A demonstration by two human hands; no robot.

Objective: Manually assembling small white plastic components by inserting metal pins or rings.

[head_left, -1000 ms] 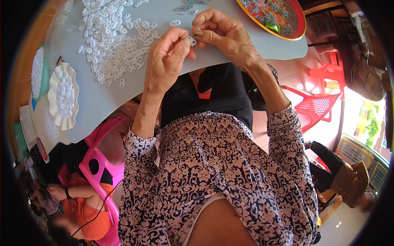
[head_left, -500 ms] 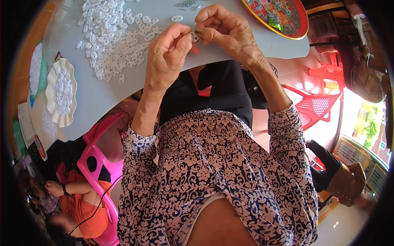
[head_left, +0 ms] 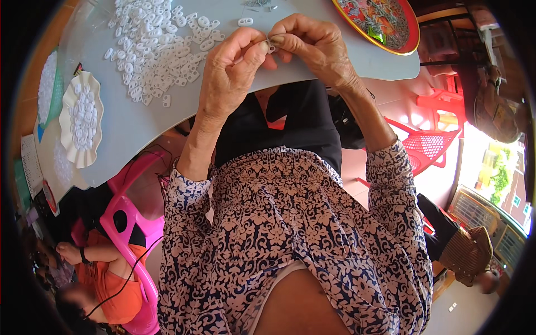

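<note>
Just above the near edge of the grey table [head_left: 128, 151], a small white plastic piece with a hole [head_left: 271, 48] is pinched in the fingertips of my left hand [head_left: 231, 70]. My right hand [head_left: 318, 47] meets it there, thumb and forefinger pressed together against the piece; whatever they grip is too small to make out. Left of my hands spreads a large heap of white plastic pieces with oval holes [head_left: 159, 56]. One single white piece [head_left: 245, 22] lies apart, beyond my fingertips.
A red, gold-rimmed round tray [head_left: 414, 42] of small metal parts stands at the far right. Small metal bits [head_left: 259, 4] lie at the far edge. At left is a cream wavy-edged dish [head_left: 70, 106] of white pieces. A person in orange [head_left: 120, 290] sits on a pink chair [head_left: 151, 229].
My right hand has come slightly down and closer to the left, so the fingertips now touch around the white piece. The view has shifted a little.
</note>
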